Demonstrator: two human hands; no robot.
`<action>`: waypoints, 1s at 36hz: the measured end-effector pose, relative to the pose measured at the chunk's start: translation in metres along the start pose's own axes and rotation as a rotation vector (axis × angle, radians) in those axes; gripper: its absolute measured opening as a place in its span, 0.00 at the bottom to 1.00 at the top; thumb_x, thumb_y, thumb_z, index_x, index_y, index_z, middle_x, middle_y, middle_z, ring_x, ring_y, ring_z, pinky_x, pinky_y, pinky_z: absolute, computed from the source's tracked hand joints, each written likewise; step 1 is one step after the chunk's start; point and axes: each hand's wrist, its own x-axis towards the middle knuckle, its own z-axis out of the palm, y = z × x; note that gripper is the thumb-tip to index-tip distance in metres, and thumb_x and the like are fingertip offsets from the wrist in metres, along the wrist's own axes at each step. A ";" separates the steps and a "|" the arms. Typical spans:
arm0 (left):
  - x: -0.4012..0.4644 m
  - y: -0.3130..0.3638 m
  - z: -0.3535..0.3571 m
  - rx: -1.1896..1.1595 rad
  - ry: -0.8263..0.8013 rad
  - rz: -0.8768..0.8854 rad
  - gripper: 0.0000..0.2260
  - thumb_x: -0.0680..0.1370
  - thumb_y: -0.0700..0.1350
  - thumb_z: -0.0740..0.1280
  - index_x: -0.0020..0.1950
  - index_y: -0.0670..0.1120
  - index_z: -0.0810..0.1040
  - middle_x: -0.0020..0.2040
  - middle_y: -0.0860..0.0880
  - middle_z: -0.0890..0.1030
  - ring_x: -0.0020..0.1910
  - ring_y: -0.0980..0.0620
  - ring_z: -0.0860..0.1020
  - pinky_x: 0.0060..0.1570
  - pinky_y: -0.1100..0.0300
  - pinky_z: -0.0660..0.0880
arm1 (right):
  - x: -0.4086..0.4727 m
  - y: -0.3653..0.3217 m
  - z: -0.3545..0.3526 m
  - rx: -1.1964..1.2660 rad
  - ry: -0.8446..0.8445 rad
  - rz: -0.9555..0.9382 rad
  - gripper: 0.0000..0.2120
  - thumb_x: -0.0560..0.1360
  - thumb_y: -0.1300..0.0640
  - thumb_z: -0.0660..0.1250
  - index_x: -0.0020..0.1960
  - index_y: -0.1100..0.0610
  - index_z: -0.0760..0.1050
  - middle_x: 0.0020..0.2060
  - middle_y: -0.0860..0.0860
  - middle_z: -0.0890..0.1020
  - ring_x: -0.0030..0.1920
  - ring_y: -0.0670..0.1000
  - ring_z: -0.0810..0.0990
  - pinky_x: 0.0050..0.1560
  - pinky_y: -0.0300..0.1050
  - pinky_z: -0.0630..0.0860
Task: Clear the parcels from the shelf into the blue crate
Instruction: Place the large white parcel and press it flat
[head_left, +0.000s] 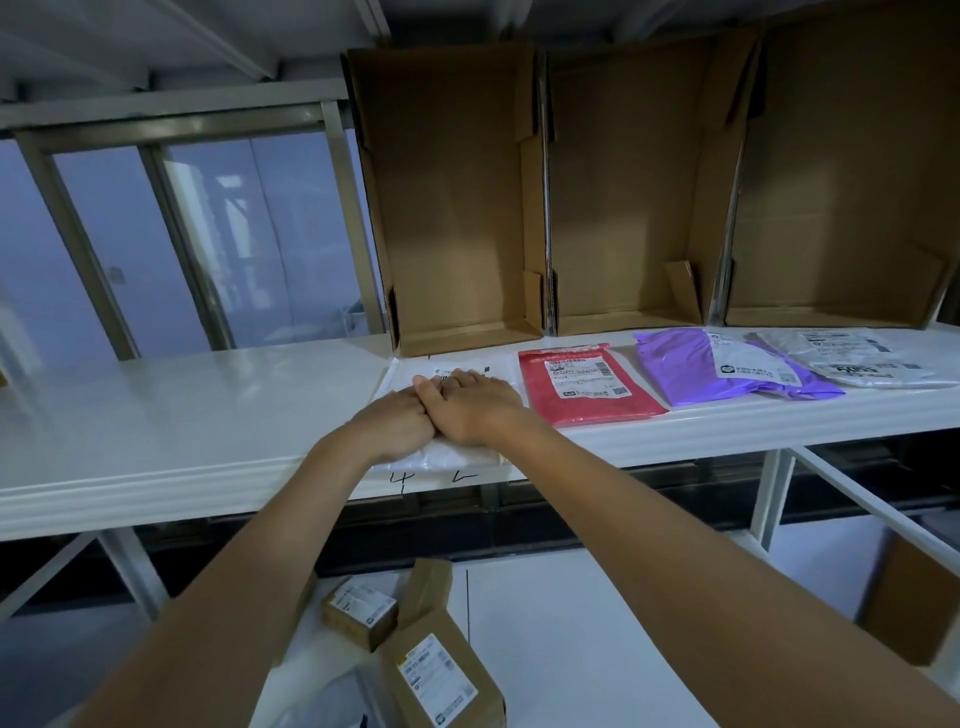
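A white plastic parcel (410, 374) lies flat at the front edge of the white shelf (182, 415). Both my hands rest on top of it, side by side and touching: my left hand (397, 423) with fingers curled over the parcel, my right hand (470, 402) flat with fingers stretched forward. To the right on the same shelf lie a red parcel (587, 382), a purple parcel (722, 366) and a grey-white parcel (857, 358), each with a printed label. No blue crate is in view.
Three open cardboard boxes (457, 208) stand on their sides along the back of the shelf. Below, on a lower white surface, lie two brown cardboard parcels (441, 675) and another box at right (904, 608). Windows fill the left background.
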 end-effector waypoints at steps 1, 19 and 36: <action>-0.001 0.001 0.000 -0.004 0.005 0.002 0.25 0.82 0.47 0.53 0.79 0.52 0.51 0.80 0.51 0.54 0.78 0.51 0.55 0.76 0.54 0.53 | 0.001 0.000 0.001 0.000 0.006 -0.003 0.35 0.80 0.39 0.34 0.78 0.57 0.55 0.78 0.55 0.57 0.78 0.54 0.53 0.77 0.53 0.50; 0.026 -0.004 -0.015 0.070 0.075 -0.079 0.27 0.73 0.60 0.50 0.73 0.63 0.61 0.76 0.48 0.66 0.73 0.44 0.65 0.70 0.44 0.64 | 0.022 0.013 -0.018 -0.067 0.060 -0.120 0.33 0.79 0.37 0.35 0.76 0.49 0.60 0.77 0.57 0.60 0.77 0.58 0.56 0.75 0.57 0.52; 0.011 -0.001 -0.024 -0.251 0.109 -0.109 0.20 0.73 0.62 0.53 0.59 0.59 0.76 0.67 0.45 0.75 0.64 0.48 0.73 0.68 0.49 0.66 | 0.009 0.016 -0.023 -0.044 0.146 -0.069 0.40 0.76 0.32 0.33 0.77 0.53 0.58 0.78 0.57 0.55 0.79 0.56 0.48 0.77 0.58 0.46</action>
